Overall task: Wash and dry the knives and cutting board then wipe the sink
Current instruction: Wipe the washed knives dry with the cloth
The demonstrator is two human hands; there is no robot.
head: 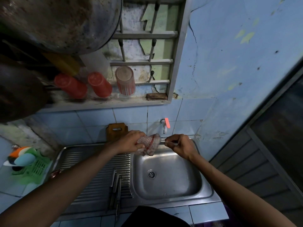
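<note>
My left hand grips a checked cloth that is wrapped around the blade of a knife; my right hand pinches the handle end of the same knife, fingers curled on it. Both are above the far rim of the sink, just under the white tap with its red handle. More knives lie together on the ribbed drainboard left of the basin, near my left forearm. The wooden cutting board stands upright against the blue tiles behind my left hand.

At the left, a green basket holds sponges on the tiled tabletop. Above, on the window ledge, two red cups and a patterned glass stand upside down, and a brush lies beside them. Dark pans hang at the upper left, close to my head. The blue wall is cracked and peeling. On the right a dark door stands near the sink edge, so the open room is mostly above the basin.
</note>
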